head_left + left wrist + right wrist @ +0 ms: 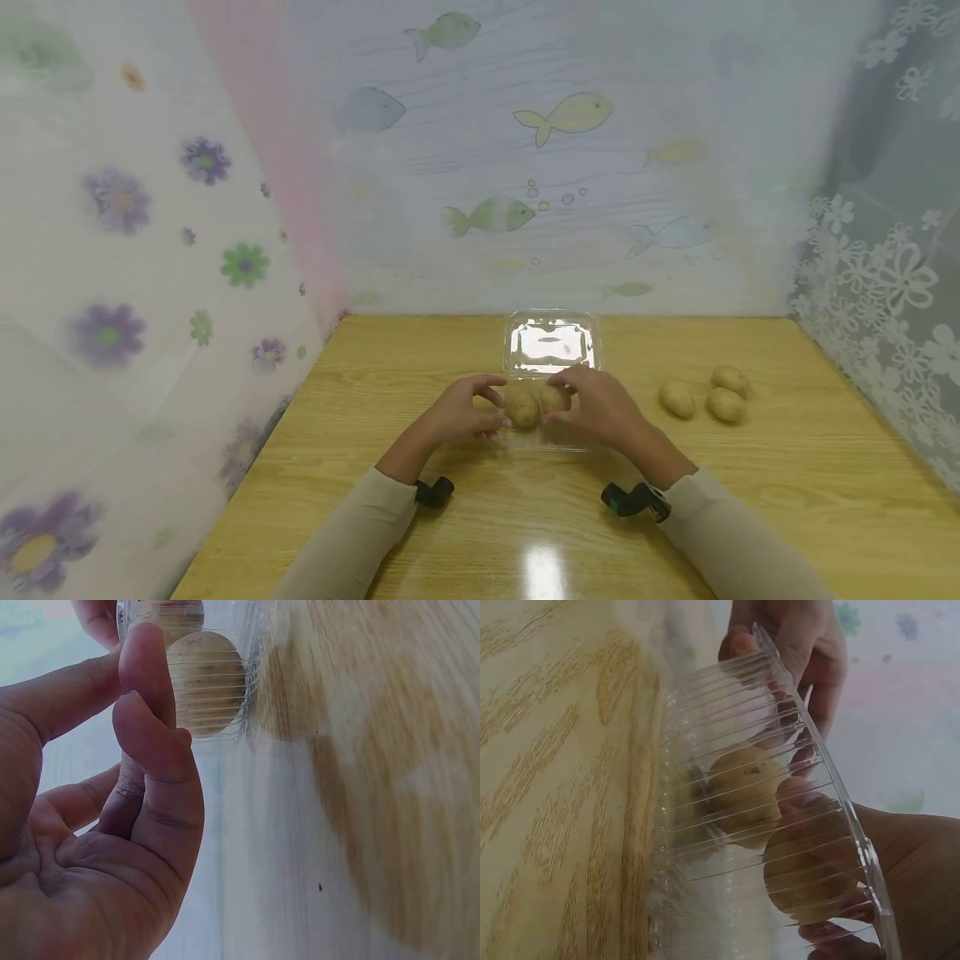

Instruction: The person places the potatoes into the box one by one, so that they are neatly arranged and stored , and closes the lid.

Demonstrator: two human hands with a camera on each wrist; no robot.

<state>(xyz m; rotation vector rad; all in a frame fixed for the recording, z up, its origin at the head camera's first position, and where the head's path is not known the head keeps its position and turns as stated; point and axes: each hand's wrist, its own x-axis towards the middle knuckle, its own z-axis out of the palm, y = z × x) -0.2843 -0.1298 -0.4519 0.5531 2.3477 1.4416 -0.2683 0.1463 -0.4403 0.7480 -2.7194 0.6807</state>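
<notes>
A clear plastic clamshell box (pixel 557 448) lies on the table with its lid (pixel 551 343) folded back. Inside, one potato (pixel 523 408) sits in the left part. Beside it, my right hand (pixel 609 408) grips another potato (pixel 555 398) between thumb and fingers; the right wrist view shows this potato (pixel 802 881) through the ribbed wall. My left hand (pixel 463 408) is at the box's left side, fingers spread and gently bent. In the left wrist view the left hand's fingertips (pixel 146 664) come close to the box rim; whether they touch it is unclear.
Three more potatoes lie on the wooden table (pixel 360 392) to the right: a single potato (pixel 677 399) and two touching, the nearer potato (pixel 726 406) and the farther potato (pixel 730 381). Patterned curtains (pixel 465 275) stand behind and along both sides.
</notes>
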